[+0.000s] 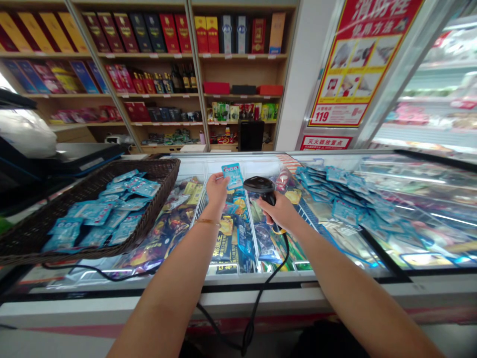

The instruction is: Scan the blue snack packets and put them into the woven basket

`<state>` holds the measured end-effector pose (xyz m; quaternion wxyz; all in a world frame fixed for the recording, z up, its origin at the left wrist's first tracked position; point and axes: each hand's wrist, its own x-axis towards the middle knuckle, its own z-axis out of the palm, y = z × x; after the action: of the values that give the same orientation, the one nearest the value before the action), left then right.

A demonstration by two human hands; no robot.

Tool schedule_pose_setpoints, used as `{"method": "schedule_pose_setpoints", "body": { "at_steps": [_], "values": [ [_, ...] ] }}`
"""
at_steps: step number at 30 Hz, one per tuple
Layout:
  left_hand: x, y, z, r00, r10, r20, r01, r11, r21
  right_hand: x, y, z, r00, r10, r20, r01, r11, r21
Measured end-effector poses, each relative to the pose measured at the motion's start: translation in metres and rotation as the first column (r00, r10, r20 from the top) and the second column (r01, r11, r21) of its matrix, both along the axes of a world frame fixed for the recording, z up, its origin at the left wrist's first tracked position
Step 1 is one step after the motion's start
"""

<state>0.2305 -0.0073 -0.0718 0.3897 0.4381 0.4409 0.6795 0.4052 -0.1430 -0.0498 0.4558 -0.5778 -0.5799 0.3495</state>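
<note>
My left hand (216, 190) pinches a small blue snack packet (232, 176) by its left edge, holding it up over the freezer. Close on the right, my right hand (276, 208) is wrapped round the grip of a black barcode scanner (258, 186), its head turned toward the packet. A black cable (261, 293) hangs from the scanner's handle down past the freezer's front edge. On the left, a brown wicker basket (169, 174) holds many similar blue packets (99, 211). Another heap of blue packets (339, 186) lies on the freezer's glass lid at the right.
Below my hands, the open chest freezer (238, 287) has white wire dividers and bagged frozen goods (227, 243). Shelves (149, 55) of boxes and bottles stand behind. A red poster (357, 64) hangs at the back right. Dark counter equipment (74, 156) stands at the far left.
</note>
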Motion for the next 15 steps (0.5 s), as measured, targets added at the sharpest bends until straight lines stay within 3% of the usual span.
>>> {"method": "schedule_pose_setpoints", "body": {
  "at_steps": [8, 15],
  "values": [
    [0.002, -0.004, 0.002, 0.992, -0.042, 0.116, 0.053, 0.995, -0.089, 0.0, -0.001, 0.005, 1.0, -0.01, -0.018, 0.011, 0.999, 0.038],
    [0.035, -0.008, 0.014, 0.943, -0.151, 0.295, 0.227, 0.944, -0.241, 0.029, -0.002, 0.032, 0.968, -0.048, -0.246, 0.073, 0.993, 0.093]
  ]
}}
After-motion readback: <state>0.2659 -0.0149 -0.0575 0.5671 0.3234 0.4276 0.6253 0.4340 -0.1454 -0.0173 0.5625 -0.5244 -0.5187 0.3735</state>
